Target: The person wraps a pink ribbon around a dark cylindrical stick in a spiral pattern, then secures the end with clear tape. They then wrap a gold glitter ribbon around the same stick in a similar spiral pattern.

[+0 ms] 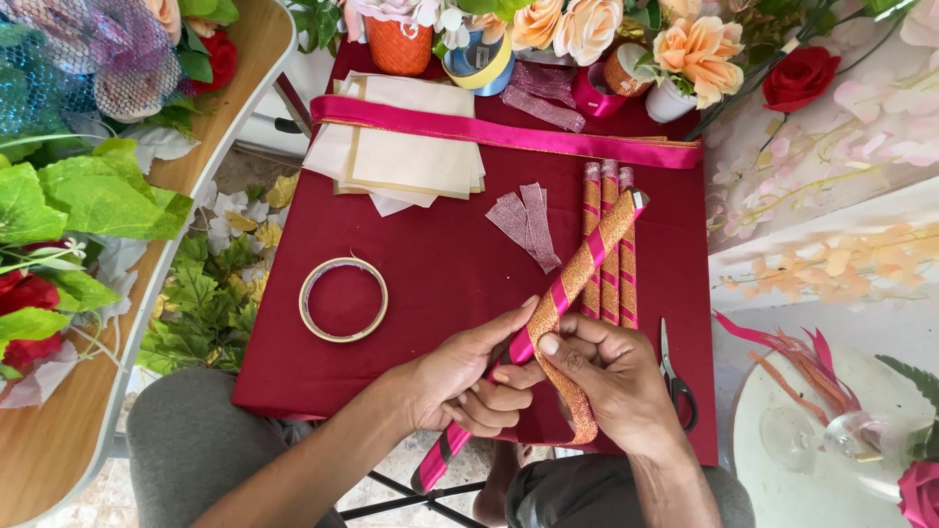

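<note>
My left hand (468, 376) grips a long stick (587, 259) covered in pink ribbon and spiralled with orange glitter ribbon. It slants from near my lap up to the right. My right hand (611, 376) pinches the loose end of the orange glitter ribbon (572, 396), which loops down under my palm. Three finished sticks (608, 244) with the same pink and orange stripes lie side by side on the dark red tablecloth (430, 264) just behind my hands.
A roll of clear tape (343, 299), short silver-pink ribbon strips (526, 223), a stack of cream papers (406, 147), a long pink ribbon (509, 132) and scissors (674, 376) lie on the cloth. Artificial flowers and ribbon spools crowd the far edge. Leaves lie left.
</note>
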